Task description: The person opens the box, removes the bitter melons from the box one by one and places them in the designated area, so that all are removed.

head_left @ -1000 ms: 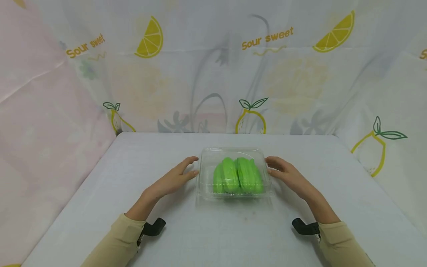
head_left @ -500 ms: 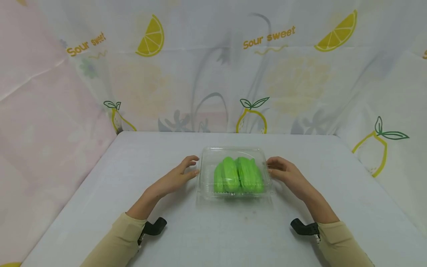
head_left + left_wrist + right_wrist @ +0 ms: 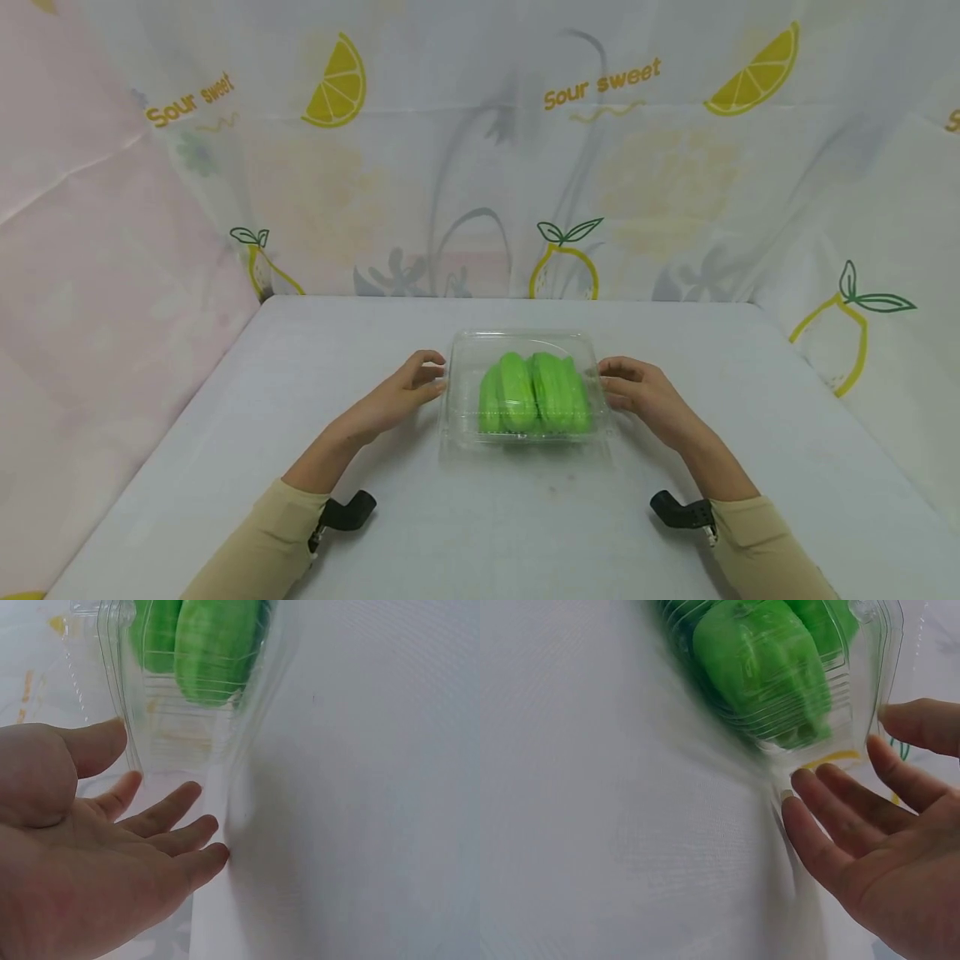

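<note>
A clear plastic clamshell box point(image 3: 463, 375) with its lid down stands on the white table. Inside lie several bright green, ridged, elongated pieces point(image 3: 558, 392), seen through the plastic; they look like vegetables, but their exact kind is unclear. My left hand point(image 3: 393, 404) is at the box's left side, fingers spread and relaxed. In the left wrist view the thumb point(image 3: 105, 748) reaches the box's rim. At the opposite side is my right hand point(image 3: 656, 404), its fingers loosely bent. Its thumb point(image 3: 922, 724) and index fingertip come up to the rim in the right wrist view; firm contact cannot be made out.
White cloth covers the table point(image 3: 495, 533). Behind it hangs a pale curtain point(image 3: 465, 167) printed with lemons and words. A black wrist mount point(image 3: 348, 510) sits on the left forearm, another mount point(image 3: 681, 510) on the right.
The box stays in place. Fingers of both hands shift slightly beside it, and the left thumb and fingers have drawn a little closer together. The head view sways slightly.
</note>
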A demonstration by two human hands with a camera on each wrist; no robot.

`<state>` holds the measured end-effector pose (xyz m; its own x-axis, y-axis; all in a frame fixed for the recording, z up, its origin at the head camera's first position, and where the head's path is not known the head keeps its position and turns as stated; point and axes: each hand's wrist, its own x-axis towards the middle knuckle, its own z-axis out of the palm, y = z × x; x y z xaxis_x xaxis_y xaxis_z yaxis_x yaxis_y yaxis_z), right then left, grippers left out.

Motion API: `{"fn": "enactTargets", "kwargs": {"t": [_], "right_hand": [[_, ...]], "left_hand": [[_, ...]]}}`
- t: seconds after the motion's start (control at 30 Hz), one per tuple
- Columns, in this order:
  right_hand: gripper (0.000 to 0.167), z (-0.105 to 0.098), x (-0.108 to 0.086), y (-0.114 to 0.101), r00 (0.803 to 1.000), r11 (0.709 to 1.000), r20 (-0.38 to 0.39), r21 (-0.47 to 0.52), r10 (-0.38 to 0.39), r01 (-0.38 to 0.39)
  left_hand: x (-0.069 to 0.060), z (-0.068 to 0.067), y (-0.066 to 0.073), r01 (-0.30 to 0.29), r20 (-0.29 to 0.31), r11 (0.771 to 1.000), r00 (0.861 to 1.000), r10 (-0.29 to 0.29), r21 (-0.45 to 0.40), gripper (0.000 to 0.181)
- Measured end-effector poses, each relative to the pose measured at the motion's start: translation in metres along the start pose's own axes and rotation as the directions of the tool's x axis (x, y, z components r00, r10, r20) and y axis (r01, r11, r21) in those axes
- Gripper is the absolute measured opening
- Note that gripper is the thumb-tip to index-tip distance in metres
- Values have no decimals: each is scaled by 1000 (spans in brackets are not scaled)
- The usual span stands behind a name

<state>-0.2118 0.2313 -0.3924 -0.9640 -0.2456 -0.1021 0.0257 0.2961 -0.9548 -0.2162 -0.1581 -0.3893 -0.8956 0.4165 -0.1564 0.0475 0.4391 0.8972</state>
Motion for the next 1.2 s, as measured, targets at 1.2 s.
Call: {"fn": "enactTargets", "kwargs": {"t": [1.2], "right_hand": [[56, -21, 1, 5, 960, 995, 275, 68, 58, -79]], "left_hand": [[-2, -7, -1, 94, 142, 977, 988, -67, -193, 59]]}}
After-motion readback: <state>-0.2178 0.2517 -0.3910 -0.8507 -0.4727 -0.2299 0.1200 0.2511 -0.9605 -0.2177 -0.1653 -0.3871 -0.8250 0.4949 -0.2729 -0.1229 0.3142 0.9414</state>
